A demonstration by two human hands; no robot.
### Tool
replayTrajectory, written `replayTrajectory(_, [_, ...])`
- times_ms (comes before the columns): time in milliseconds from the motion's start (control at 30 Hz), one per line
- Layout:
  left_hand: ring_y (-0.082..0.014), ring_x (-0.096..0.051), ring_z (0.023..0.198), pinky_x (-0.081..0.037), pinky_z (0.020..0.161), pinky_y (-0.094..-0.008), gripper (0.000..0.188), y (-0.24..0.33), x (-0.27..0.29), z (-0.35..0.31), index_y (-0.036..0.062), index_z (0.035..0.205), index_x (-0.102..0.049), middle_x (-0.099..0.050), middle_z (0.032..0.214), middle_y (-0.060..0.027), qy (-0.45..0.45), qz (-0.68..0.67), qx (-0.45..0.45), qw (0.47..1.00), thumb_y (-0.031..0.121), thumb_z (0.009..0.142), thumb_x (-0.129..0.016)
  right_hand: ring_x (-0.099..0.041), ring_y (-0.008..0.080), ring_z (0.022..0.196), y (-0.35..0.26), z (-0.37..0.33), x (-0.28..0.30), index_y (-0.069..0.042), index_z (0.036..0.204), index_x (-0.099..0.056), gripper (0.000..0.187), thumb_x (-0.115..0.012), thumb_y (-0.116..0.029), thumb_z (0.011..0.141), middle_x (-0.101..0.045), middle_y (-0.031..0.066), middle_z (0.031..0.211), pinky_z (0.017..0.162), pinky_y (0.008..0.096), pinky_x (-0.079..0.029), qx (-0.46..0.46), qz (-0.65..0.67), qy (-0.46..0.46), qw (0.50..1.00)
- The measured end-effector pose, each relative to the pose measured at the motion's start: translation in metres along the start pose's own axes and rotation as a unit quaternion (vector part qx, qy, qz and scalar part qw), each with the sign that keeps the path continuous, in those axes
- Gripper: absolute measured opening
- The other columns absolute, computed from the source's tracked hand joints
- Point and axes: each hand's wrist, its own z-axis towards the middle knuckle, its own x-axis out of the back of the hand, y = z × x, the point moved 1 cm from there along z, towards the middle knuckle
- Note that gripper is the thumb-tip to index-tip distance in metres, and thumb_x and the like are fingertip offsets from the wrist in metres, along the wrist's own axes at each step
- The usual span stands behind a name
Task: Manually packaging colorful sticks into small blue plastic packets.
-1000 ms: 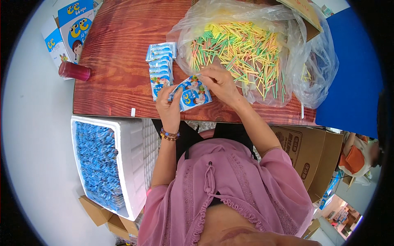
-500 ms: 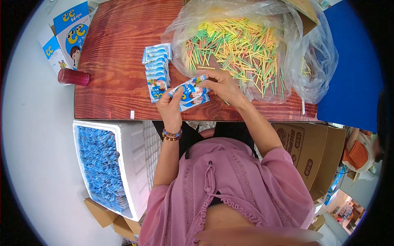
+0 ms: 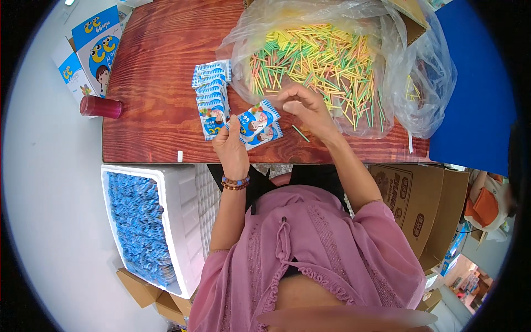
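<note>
My left hand (image 3: pixel 231 145) grips a few small blue-and-white printed packets (image 3: pixel 259 123) fanned out above the table's near edge. My right hand (image 3: pixel 306 106) hovers just right of the packets at the edge of the clear plastic bag (image 3: pixel 387 83), fingers loosely curled, and I cannot see anything in it. The bag lies open and holds a heap of thin yellow, green and pink sticks (image 3: pixel 321 63). One green stick (image 3: pixel 300 133) lies loose on the wood near the packets. A stack of the same packets (image 3: pixel 211 98) lies on the table left of my hands.
The brown wooden table (image 3: pixel 160 83) carries a red cylinder (image 3: pixel 101 107) lying at its left edge. Blue-and-white cartons (image 3: pixel 91 47) stand beyond it. A white foam box (image 3: pixel 166 221) full of blue packets sits at my left; cardboard boxes (image 3: pixel 420 205) at my right.
My right hand has let go of the packets and drawn away to the right, toward the bag of sticks. My left hand still grips the packets, now lower on the table.
</note>
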Motion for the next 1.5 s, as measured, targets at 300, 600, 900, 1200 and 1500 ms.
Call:
replayTrajectory(300, [-0.0052,-0.06,0.067,-0.048,0.061,-0.0221,0.023,-0.011,-0.008,0.001,0.0006,0.086,-0.066,-0.067,0.083,-0.0019,-0.034,-0.032,0.062,0.997,0.02,0.096,-0.058,-0.037,0.0261,0.132,-0.013,-0.001,-0.012,-0.008,0.107,-0.066,0.032,-0.074,-0.016,0.077,-0.046,0.0065,0.135,0.109,0.0392,-0.029,0.153,-0.217,-0.15,0.952])
replayTrajectory(600, [-0.0024,-0.055,0.07,-0.045,0.062,-0.0205,0.026,-0.021,-0.003,-0.002,-0.0019,0.091,-0.068,-0.065,0.084,0.0001,-0.028,0.045,0.044,0.998,0.02,0.097,-0.056,-0.039,0.0293,0.132,-0.014,0.006,0.001,-0.015,0.108,-0.07,0.029,-0.072,-0.019,0.079,-0.052,0.0036,0.136,0.11,0.0443,-0.029,0.167,-0.294,-0.195,0.92])
replayTrajectory(900, [-0.0084,-0.063,0.079,-0.051,0.07,-0.0237,0.021,-0.012,-0.007,-0.005,-0.0047,0.103,-0.065,-0.068,0.095,-0.0062,-0.085,0.007,0.098,0.992,0.012,0.096,-0.055,-0.047,0.0282,0.125,0.001,0.0,0.005,-0.011,0.103,-0.071,0.023,-0.071,-0.017,0.081,-0.057,0.0069,0.129,0.105,0.0417,-0.037,0.15,-0.267,-0.153,0.94])
replayTrajectory(1200, [-0.0095,-0.064,0.077,-0.052,0.069,-0.0251,0.022,-0.017,0.004,-0.001,-0.0036,0.101,-0.065,-0.068,0.094,-0.0062,-0.052,-0.021,0.071,0.996,0.015,0.097,-0.055,-0.051,0.0285,0.121,-0.012,-0.006,0.014,-0.01,0.106,-0.069,0.026,-0.07,-0.018,0.081,-0.059,0.0088,0.126,0.105,0.041,-0.036,0.133,-0.212,-0.173,0.953])
replayTrajectory(1500, [-0.0083,-0.064,0.077,-0.052,0.069,-0.0251,0.019,-0.02,0.007,-0.005,-0.0021,0.096,-0.066,-0.068,0.092,-0.0046,-0.043,-0.031,0.066,0.996,0.015,0.096,-0.056,-0.06,0.0289,0.101,-0.017,0.052,0.076,-0.006,0.101,-0.067,0.044,-0.069,-0.043,0.078,-0.064,0.0135,0.103,0.087,0.0452,-0.043,-0.042,-0.691,0.139,0.708])
